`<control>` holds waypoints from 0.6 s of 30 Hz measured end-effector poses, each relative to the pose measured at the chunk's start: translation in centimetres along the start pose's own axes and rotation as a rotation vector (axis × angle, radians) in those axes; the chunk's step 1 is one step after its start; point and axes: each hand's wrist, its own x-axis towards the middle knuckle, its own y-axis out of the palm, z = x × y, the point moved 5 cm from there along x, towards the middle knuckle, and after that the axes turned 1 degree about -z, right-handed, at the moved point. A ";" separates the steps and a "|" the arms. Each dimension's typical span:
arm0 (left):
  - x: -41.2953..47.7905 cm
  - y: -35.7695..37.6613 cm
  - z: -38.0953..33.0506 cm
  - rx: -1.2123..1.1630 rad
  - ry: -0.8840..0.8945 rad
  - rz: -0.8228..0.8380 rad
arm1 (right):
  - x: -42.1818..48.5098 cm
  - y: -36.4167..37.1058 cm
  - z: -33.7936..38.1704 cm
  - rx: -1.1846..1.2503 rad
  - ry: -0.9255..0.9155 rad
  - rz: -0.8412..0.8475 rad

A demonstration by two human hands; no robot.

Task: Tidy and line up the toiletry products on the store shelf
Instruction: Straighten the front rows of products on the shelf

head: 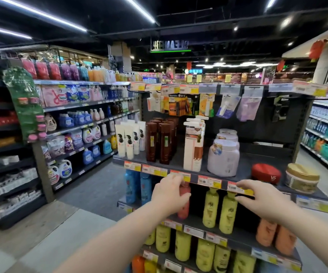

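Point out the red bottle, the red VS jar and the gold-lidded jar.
red bottle [184, 210], head view, lower body
red VS jar [265, 173], head view, red lid
gold-lidded jar [302, 172], head view, gold lid

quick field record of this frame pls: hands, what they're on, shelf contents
left hand: grips red bottle
right hand: at cap of right yellow bottle; grip unclear
second shelf: also second yellow bottle, blue bottles at left
upper shelf: white tubes, brown bottles, pump bottle, pale tub, red jar, gold-lidded jar
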 end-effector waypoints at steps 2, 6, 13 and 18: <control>1.1 -0.9 3.0 -0.032 -0.024 -0.014 | 2.3 0.9 2.5 0.032 -0.010 -0.014; 4.5 -2.5 9.7 -0.089 -0.023 -0.019 | 7.5 3.8 8.0 0.128 0.008 -0.043; 10.1 -4.4 19.0 -0.093 0.050 -0.026 | 15.7 9.5 15.5 0.184 0.043 -0.027; 13.6 -3.7 21.2 -0.177 0.064 0.033 | 19.3 11.0 17.0 0.165 0.121 -0.024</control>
